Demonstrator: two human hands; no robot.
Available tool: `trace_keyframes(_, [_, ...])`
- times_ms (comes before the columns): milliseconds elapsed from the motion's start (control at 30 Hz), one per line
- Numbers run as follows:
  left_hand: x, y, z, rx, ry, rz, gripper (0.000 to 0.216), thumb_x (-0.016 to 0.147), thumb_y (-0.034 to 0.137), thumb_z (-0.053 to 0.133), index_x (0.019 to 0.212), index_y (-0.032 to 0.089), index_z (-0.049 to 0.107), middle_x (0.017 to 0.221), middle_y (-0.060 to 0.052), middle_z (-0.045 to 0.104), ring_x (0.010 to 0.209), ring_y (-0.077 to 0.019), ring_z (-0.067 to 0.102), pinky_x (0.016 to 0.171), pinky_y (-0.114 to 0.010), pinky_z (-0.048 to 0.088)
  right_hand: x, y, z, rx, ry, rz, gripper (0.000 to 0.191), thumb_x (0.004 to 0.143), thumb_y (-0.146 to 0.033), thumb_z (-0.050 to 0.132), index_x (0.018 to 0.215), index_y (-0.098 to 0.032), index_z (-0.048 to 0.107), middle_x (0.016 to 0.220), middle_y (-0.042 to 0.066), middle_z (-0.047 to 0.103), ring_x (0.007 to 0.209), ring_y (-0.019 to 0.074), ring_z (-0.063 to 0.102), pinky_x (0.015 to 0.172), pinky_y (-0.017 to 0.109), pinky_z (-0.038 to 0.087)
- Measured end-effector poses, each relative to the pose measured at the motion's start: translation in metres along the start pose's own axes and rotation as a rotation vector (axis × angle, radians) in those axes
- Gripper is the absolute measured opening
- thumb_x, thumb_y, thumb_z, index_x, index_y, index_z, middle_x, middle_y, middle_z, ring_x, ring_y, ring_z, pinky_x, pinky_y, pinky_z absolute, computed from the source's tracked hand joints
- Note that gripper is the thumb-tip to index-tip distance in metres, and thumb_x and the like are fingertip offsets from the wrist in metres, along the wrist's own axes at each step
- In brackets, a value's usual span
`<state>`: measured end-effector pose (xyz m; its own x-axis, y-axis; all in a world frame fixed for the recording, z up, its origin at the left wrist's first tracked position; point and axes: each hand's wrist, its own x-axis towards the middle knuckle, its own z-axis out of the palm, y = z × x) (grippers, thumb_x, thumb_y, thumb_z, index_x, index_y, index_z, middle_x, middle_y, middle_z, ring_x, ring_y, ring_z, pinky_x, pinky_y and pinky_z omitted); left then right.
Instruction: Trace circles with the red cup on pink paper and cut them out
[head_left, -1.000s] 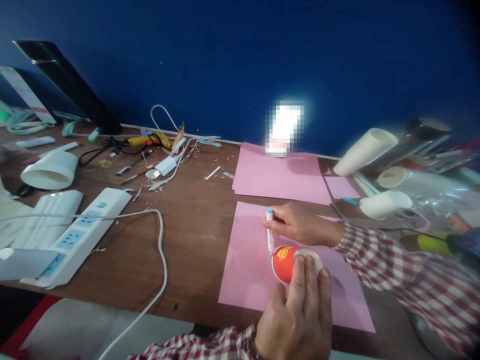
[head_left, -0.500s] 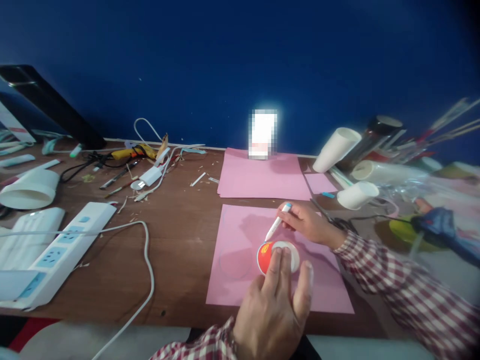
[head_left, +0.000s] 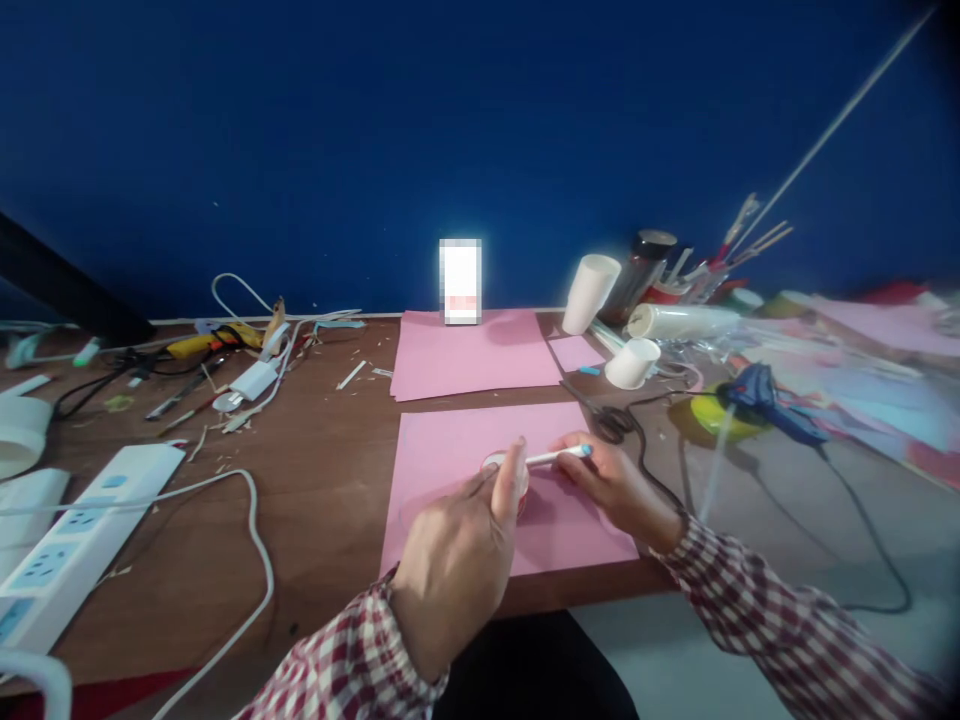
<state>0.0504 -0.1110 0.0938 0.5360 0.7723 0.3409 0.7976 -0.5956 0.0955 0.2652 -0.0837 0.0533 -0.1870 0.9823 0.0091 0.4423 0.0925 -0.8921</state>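
Head view: the pink sheet [head_left: 450,450] lies close to the front edge of the bench [head_left: 330,470]. Bare wood stretches to its left as far as the white cable [head_left: 259,545]. Black scissors [head_left: 611,422] sit just beyond the sheet's far right corner.

The left hand [head_left: 457,560] curls over a paper cup [head_left: 495,462] standing near the sheet's middle and holds it down. The cup is mostly hidden, showing only a white rim and a little red. The right hand [head_left: 611,487] pinches a white marker [head_left: 551,458] with a blue cap, lying nearly level with one end at the cup.
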Motion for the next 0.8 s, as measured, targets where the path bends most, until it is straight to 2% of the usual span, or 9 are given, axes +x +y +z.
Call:
trace_keyframes(100, [0.002,0.0,-0.005,0.066,-0.073,-0.023,0.071,0.083,0.004,0.036,0.144,0.01,0.002,0.081,-0.006,0.068,0.061,-0.0159,0.063,0.048,-0.024,0.049,-0.022,0.004,0.005,-0.058,0.044,-0.032,0.021,0.091,-0.033,0.047,0.102,-0.017,0.055,0.078,0.003,0.064,0.068,0.0148,0.061,0.061,0.024,0.047])
trace_keyframes(200, [0.005,-0.001,-0.013,0.122,-0.156,-0.015,0.072,0.084,0.007,0.034,0.144,0.009,-0.007,0.075,-0.004,0.065,0.057,-0.0156,0.061,0.048,-0.024,0.046,-0.042,0.004,0.009,-0.151,0.08,-0.104,0.019,0.091,-0.026,0.046,0.106,-0.018,0.054,0.09,0.007,0.066,0.076,0.0171,0.063,0.066,0.027,0.049])
trace_keyframes(300, [0.009,-0.002,-0.021,0.153,-0.238,0.02,0.072,0.083,0.008,0.033,0.144,0.007,-0.006,0.069,-0.002,0.064,0.056,-0.0167,0.061,0.051,-0.026,0.046,-0.058,0.001,0.013,-0.239,0.12,-0.127,0.017,0.09,-0.023,0.047,0.104,-0.018,0.054,0.091,0.008,0.067,0.076,0.0185,0.063,0.065,0.029,0.05])
trace_keyframes(433, [0.015,-0.001,-0.03,0.207,-0.303,0.011,0.073,0.083,0.009,0.035,0.144,0.009,-0.005,0.066,-0.001,0.064,0.057,-0.0181,0.062,0.05,-0.026,0.045,-0.077,-0.003,0.023,-0.324,0.183,-0.193,0.014,0.09,-0.02,0.046,0.1,-0.018,0.055,0.096,0.01,0.066,0.086,0.0209,0.063,0.071,0.032,0.051])
trace_keyframes(567, [0.017,0.001,-0.033,0.293,-0.32,0.061,0.07,0.083,0.01,0.034,0.144,0.007,0.0,0.066,-0.002,0.064,0.057,-0.0186,0.062,0.049,-0.026,0.043,-0.093,-0.003,0.039,-0.41,0.191,-0.301,0.014,0.09,-0.018,0.047,0.102,-0.017,0.054,0.092,0.009,0.065,0.085,0.0216,0.062,0.074,0.035,0.051])
trace_keyframes(800, [0.02,-0.004,-0.036,0.267,-0.312,0.133,0.063,0.083,0.009,0.03,0.143,0.008,0.011,0.065,-0.001,0.064,0.058,-0.0182,0.062,0.052,-0.026,0.042,-0.107,-0.003,0.067,-0.575,0.232,-0.41,0.013,0.09,-0.016,0.045,0.101,-0.016,0.053,0.085,0.008,0.062,0.079,0.0221,0.058,0.069,0.036,0.051])
